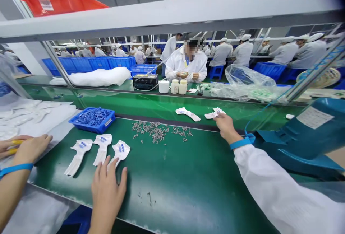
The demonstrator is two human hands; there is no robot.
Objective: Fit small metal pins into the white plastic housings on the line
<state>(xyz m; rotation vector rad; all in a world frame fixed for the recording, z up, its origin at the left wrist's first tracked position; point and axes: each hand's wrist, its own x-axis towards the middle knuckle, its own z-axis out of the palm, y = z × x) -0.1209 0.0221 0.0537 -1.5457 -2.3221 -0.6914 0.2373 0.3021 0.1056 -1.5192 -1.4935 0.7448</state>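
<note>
My left hand point(107, 187) lies with its fingers spread at the lower end of a white plastic handle-shaped part point(121, 149); whether it grips the part is hidden. To its left are two similar parts, one in the middle point(102, 149) and one farther left point(78, 157), all with blue pieces at their wide ends. Reaching out at the right, my right hand point(225, 126) pinches another white plastic part point(212, 113) over the far green strip. A further white part point(188, 113) lies on that strip, left of my right hand.
Loose small screws point(153, 130) are scattered mid-table, beside a blue tray point(93, 128) of small blue pieces. A co-worker's hands point(32, 148) are at the left, over white sheeting. A teal machine point(309, 137) stands at right. Overhead runs a white beam point(172, 9). Another person sits opposite.
</note>
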